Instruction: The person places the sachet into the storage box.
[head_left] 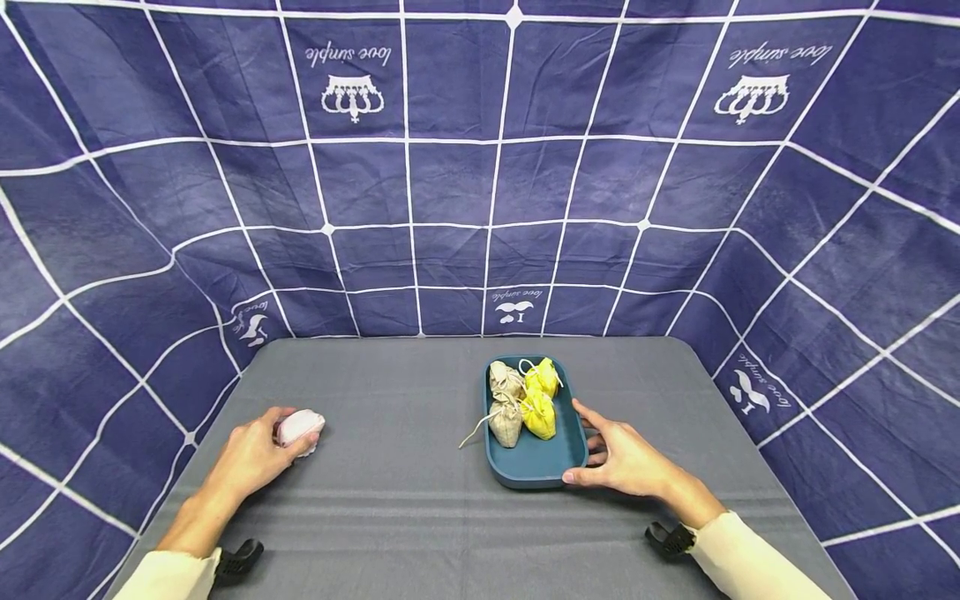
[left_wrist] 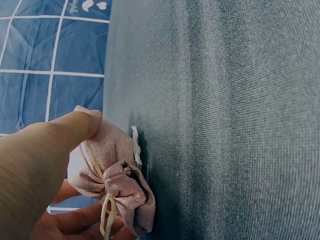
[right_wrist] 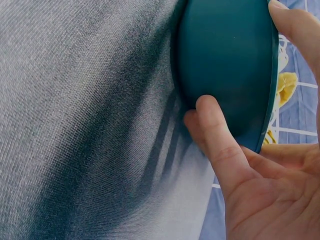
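Note:
On the left of the table my left hand [head_left: 253, 454] grips a pale pink drawstring pouch [head_left: 302, 429] between thumb and fingers. The left wrist view shows the gathered neck of this pouch [left_wrist: 112, 160], its cream cord and a small white tag. My right hand [head_left: 626, 458] holds a dark teal tray [head_left: 540, 468] by its right side, with the thumb at the near right corner. Two beige pouches [head_left: 506, 425] and two yellow pouches [head_left: 539, 414] lie in the far part of the tray. A cord from one beige pouch hangs over the left rim.
A grey cloth covers the table [head_left: 390, 500], with creases across its near part. Blue cloth [head_left: 450, 183] with white grid lines hangs behind the table and along both sides. A black band [head_left: 670, 540] is on the right wrist, and another [head_left: 240, 558] on the left.

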